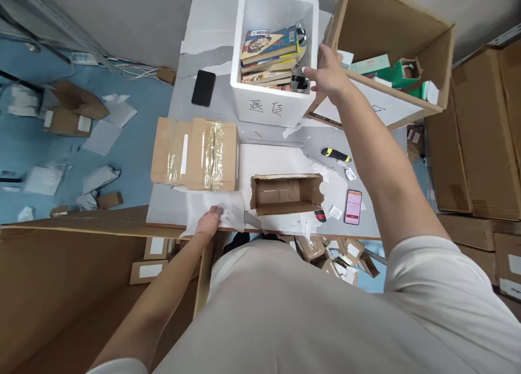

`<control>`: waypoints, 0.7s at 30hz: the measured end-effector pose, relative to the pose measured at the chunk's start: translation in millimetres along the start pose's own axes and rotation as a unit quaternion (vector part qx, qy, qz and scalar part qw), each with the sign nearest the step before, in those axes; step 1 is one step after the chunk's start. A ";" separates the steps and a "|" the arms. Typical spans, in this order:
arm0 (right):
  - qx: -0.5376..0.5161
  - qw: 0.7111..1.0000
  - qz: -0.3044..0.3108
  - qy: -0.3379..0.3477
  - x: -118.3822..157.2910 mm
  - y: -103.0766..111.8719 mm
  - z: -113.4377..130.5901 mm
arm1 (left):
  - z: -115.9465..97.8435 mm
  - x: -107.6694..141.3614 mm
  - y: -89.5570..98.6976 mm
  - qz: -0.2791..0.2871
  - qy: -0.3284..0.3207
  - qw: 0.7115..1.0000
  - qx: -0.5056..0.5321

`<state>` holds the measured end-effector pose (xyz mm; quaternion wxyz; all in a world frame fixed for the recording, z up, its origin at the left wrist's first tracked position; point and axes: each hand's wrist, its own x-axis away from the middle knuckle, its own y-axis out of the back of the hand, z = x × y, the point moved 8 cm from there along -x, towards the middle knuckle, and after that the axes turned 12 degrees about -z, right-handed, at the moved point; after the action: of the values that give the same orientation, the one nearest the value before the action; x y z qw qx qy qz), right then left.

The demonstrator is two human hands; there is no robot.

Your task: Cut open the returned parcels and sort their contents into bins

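Note:
My left hand (209, 220) is at the table's near edge, its fingers curled on a thin white packing sheet (234, 208). My right hand (329, 73) reaches far forward, fingers apart, at the right rim of a white foam box (260, 111). Beside it rises the left wall of a large cardboard box (332, 29). Inside the foam box lie several books (268, 45) and some black items. Green and white small boxes (378, 67) fill part of the cardboard box. Between my hands stands an open, small brown carton (285, 196), showing only its bare inside.
Taped cartons (195, 154) stand on the table's left, near a black phone (203, 88). A yellow-black cutter (336, 154) and a lit phone (352, 207) lie right. A huge open carton (61, 287) adjoins the table at lower left. Packaging litters the blue floor (134, 108).

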<state>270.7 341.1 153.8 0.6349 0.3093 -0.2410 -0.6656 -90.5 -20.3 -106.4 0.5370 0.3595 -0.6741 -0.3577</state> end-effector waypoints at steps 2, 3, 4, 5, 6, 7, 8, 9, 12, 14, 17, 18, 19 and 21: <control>-0.022 0.998 -0.033 -0.058 41.7 35.6 -1.8 | -0.5 -4.8 3.1 0.007 0.004 1.000 0.011; -0.041 0.996 -0.039 -0.062 65.3 51.1 -2.2 | 0.3 -6.4 6.4 0.008 0.010 1.000 0.011; -0.063 0.996 -0.046 -0.052 90.3 65.7 -4.1 | 2.2 -7.0 11.1 0.008 0.021 1.000 0.008; -0.085 0.994 -0.055 -0.043 117.0 78.8 -10.1 | 4.6 -6.4 17.6 0.005 0.036 0.999 0.004; -0.107 0.991 -0.069 -0.029 145.3 90.5 -19.3 | 7.4 -4.3 26.4 -0.006 0.053 0.999 0.003; -0.124 0.988 -0.093 -0.025 175.2 100.7 -33.4 | 10.2 -0.6 37.1 -0.025 0.070 0.997 0.005; -0.135 0.982 -0.127 -0.037 206.5 108.7 -52.7 | 12.6 4.8 49.1 -0.052 0.086 0.995 0.015; -0.142 0.973 -0.168 -0.065 239.2 113.5 -75.7 | 14.0 11.6 61.4 -0.084 0.098 0.991 0.032; -0.136 0.929 -0.271 -0.211 340.5 100.3 -146.8 | 6.8 35.0 85.9 -0.164 0.094 0.975 0.116; -0.129 0.916 -0.231 -0.301 393.2 62.2 -175.7 | -9.6 44.8 85.9 -0.179 0.066 0.965 0.180; -0.170 0.917 -0.120 -0.339 429.1 -2.0 -182.5 | -44.7 41.3 70.4 -0.173 0.034 0.949 0.262; -0.194 0.915 -0.094 -0.340 430.4 -18.6 -180.0 | -56.1 35.5 65.0 -0.176 0.033 0.941 0.286; -0.218 0.913 -0.073 -0.337 427.3 -32.0 -176.9 | -65.7 28.2 60.7 -0.185 0.039 0.931 0.313; -0.252 0.910 -0.037 -0.328 412.5 -50.5 -171.4 | -78.4 11.7 54.6 -0.210 0.071 0.896 0.385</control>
<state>357.6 -52.9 -44.6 0.5515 -0.0877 -0.2485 -0.7914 -21.0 -11.5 -40.5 0.3153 0.6958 -0.6280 -0.1482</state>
